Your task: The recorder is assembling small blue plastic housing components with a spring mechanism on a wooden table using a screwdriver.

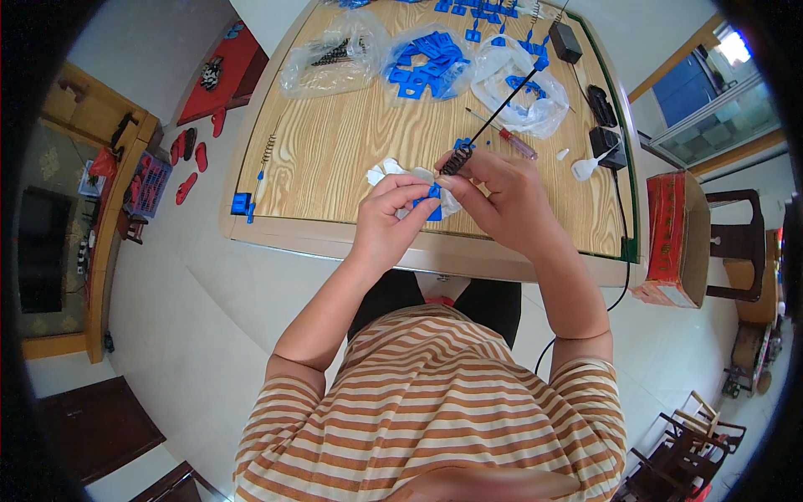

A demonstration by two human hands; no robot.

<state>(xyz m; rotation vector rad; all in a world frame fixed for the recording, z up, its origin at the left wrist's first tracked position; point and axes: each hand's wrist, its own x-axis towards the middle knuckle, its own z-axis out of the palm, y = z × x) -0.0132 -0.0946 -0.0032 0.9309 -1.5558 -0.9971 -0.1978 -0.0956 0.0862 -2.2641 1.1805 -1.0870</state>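
Observation:
My left hand (390,214) is closed in a pinch on a small blue plastic piece (434,209) near the front edge of the table. Close beside it, my right hand (507,199) grips a black coil spring (457,158). From that spring a thin black rod (503,106) slants up and away to a blue end piece (541,63). The fingertips of both hands meet at the blue piece, so the joint between the parts is hidden. Crumpled white material (385,171) lies under and behind the fingers.
Across the wooden table (326,159) lie a bag of dark springs (339,52), a bag of blue pieces (431,63), a white bag (535,117), a red-handled screwdriver (519,144) and black boxes (566,42). A blue block (242,203) sits at the left corner; a red carton (669,238) stands right.

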